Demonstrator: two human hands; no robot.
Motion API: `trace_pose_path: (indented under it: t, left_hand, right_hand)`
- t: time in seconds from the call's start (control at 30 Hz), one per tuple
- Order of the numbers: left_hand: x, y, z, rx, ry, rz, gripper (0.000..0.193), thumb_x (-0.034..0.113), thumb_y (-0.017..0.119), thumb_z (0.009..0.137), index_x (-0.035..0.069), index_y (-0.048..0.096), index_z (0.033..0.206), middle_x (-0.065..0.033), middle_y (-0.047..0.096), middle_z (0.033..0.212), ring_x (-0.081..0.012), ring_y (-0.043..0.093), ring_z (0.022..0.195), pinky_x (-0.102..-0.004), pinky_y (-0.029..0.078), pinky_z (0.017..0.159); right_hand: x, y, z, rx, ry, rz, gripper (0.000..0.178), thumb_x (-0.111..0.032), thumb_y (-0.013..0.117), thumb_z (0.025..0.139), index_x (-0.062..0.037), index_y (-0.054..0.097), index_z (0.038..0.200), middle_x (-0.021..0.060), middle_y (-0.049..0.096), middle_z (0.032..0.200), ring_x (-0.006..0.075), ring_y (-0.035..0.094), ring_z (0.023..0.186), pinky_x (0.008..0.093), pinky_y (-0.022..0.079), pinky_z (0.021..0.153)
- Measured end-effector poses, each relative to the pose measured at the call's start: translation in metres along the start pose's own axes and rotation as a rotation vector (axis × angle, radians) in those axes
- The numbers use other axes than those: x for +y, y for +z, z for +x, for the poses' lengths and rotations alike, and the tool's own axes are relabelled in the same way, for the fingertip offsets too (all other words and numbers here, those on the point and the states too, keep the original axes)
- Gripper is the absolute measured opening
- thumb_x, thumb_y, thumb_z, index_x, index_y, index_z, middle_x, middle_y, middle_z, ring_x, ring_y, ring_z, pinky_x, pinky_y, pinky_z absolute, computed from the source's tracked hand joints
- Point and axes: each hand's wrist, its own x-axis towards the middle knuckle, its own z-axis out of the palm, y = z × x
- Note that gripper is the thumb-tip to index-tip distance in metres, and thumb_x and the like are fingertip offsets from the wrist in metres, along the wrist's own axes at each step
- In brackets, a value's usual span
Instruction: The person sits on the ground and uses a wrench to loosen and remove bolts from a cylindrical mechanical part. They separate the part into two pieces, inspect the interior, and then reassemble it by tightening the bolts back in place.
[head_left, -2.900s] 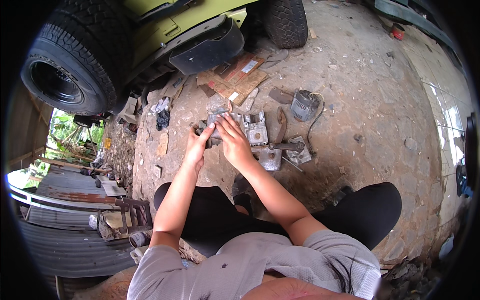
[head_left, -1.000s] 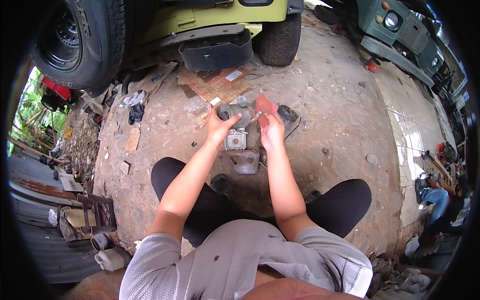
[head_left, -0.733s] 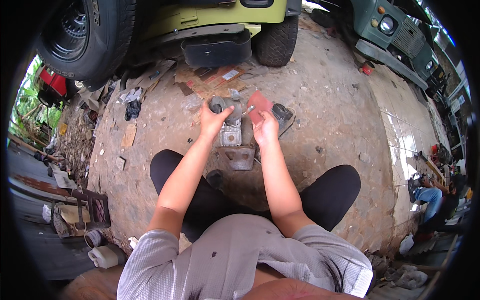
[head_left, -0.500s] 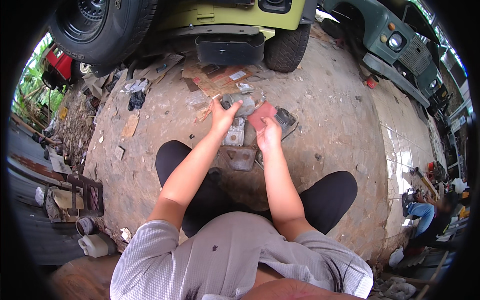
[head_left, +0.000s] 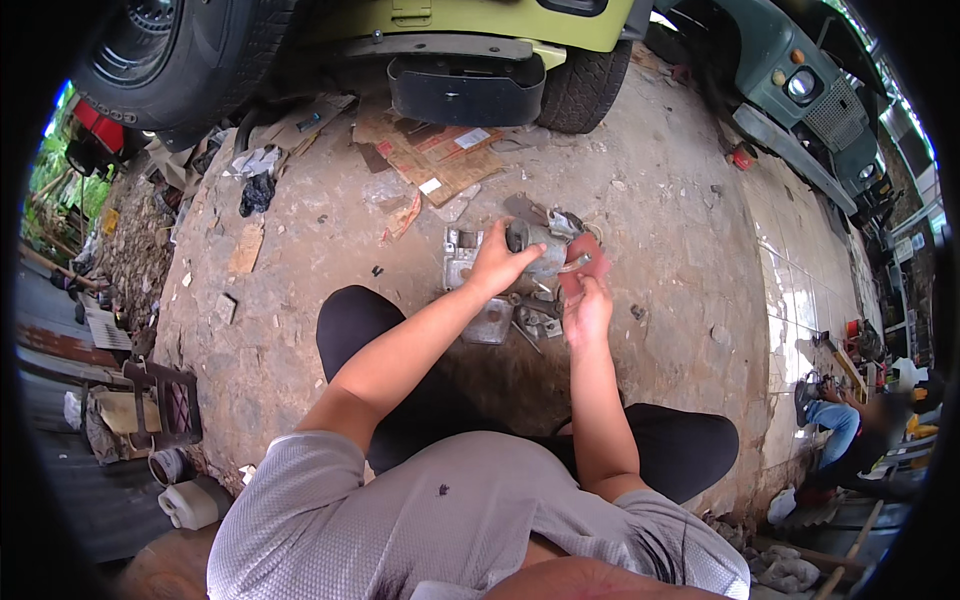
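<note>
My left hand is wrapped round a grey, roughly cylindrical metal machine part, thumb on its top side. A short pale pipe or stub sticks out from this part on the right. Between the fingers of my right hand is a reddish sheet of what looks like sandpaper, just right of the metal part. I cannot tell whether sheet and part touch. On the ground beneath lie a pale metal casting, a flat metal cover and several small metal pieces.
Torn cardboard lies ahead, before a yellow-green vehicle with a black box under its bumper. A big tyre stands at far left. A dark green vehicle and a seated person are at right; a jerrycan is lower left.
Both hands, with the metal part and the red sheet, have moved right and nearer in the view. The whole view has shifted slightly, and the metal pieces below show more.
</note>
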Motion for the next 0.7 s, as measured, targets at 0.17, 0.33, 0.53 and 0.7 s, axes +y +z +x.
trace_pose_path:
  t: [0.17, 0.33, 0.53, 0.7]
  left_hand:
    - [-0.011, 0.001, -0.005, -0.144, -0.041, 0.064, 0.092, 0.048, 0.084, 0.081, -0.007, 0.049, 0.146, -0.0311, 0.058, 0.14, -0.0411, 0.057, 0.133, -0.044, 0.042, 0.114]
    - [-0.015, -0.006, -0.022, -0.267, -0.145, -0.12, 0.091, 0.053, 0.083, 0.08, -0.004, 0.054, 0.145, -0.0286, 0.065, 0.134, -0.0373, 0.062, 0.128, -0.0401, 0.047, 0.11]
    - [-0.033, -0.014, -0.014, -0.223, -0.179, -0.106, 0.087, 0.05, 0.083, 0.083, -0.003, 0.053, 0.146, -0.0269, 0.067, 0.13, -0.0326, 0.065, 0.123, -0.0385, 0.049, 0.106]
    - [-0.013, -0.019, -0.011, -0.148, -0.306, -0.239, 0.085, 0.046, 0.081, 0.086, -0.006, 0.05, 0.145, -0.0215, 0.069, 0.122, -0.0253, 0.069, 0.106, -0.0346, 0.057, 0.085]
  right_hand:
    - [-0.004, -0.012, -0.037, 0.002, 0.106, 0.003, 0.047, 0.004, 0.043, 0.096, 0.0048, 0.05, 0.142, 0.0167, 0.061, 0.137, 0.0281, 0.064, 0.124, 0.0433, 0.052, 0.109]
    - [-0.006, -0.032, -0.051, -0.109, 0.153, -0.149, 0.045, 0.005, 0.042, 0.093, 0.0026, 0.054, 0.137, 0.0151, 0.061, 0.135, 0.0286, 0.063, 0.126, 0.0455, 0.053, 0.109]
    - [0.017, -0.031, -0.037, -0.222, 0.061, -0.084, 0.046, 0.006, 0.042, 0.09, -0.0003, 0.057, 0.133, 0.0126, 0.059, 0.135, 0.0273, 0.06, 0.13, 0.0462, 0.05, 0.112]
    - [0.025, -0.024, -0.024, -0.174, 0.143, 0.107, 0.043, 0.006, 0.045, 0.094, 0.0027, 0.057, 0.135, 0.0137, 0.065, 0.133, 0.028, 0.062, 0.128, 0.0455, 0.047, 0.114]
